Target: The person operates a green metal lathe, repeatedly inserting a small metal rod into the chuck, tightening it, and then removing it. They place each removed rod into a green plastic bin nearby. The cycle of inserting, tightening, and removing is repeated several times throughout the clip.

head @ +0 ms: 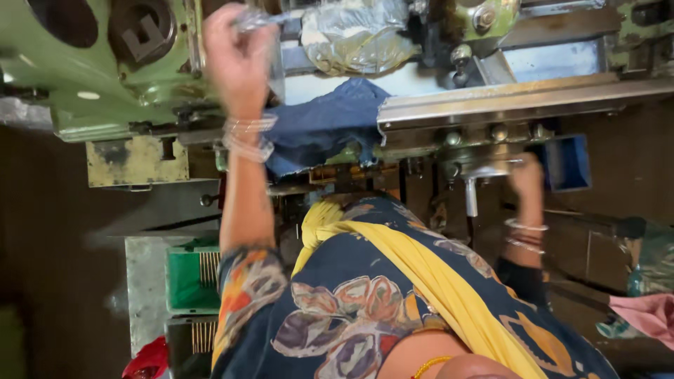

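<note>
I see my left hand (239,52) raised against the green machine (77,84), fingers pinched on a crumpled clear plastic wrap (256,17). A blue cloth (323,123) lies just right of that wrist, under the machine's steel rail (519,102). My right hand (526,175) is below the rail, curled around a metal lever (472,189). A green crate (186,281) sits below the machine.
</note>
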